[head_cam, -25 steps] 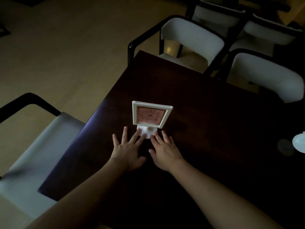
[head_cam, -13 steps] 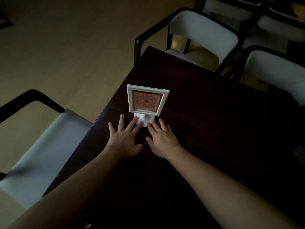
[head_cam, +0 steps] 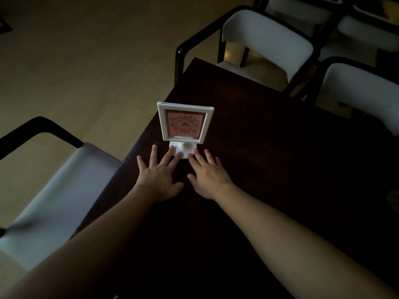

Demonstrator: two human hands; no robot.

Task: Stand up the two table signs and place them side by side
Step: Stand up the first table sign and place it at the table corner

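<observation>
Dim dark table (head_cam: 269, 147) fills my view; one table sign (head_cam: 185, 124) stands upright at twelve o'clock, its base touching fingertips of my flat, splayed left hand (head_cam: 158, 180) and right hand (head_cam: 208, 179), equally near.

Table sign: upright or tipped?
Upright. The table sign stands on its round base; fingertips of both flat hands touch the base.

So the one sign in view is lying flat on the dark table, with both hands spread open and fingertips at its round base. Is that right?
Not quite. In the head view the table sign stands upright on its round white base, not lying flat. The rest holds: it sits on the dark table, and the left hand and right hand are spread open with fingertips at the base.
</observation>
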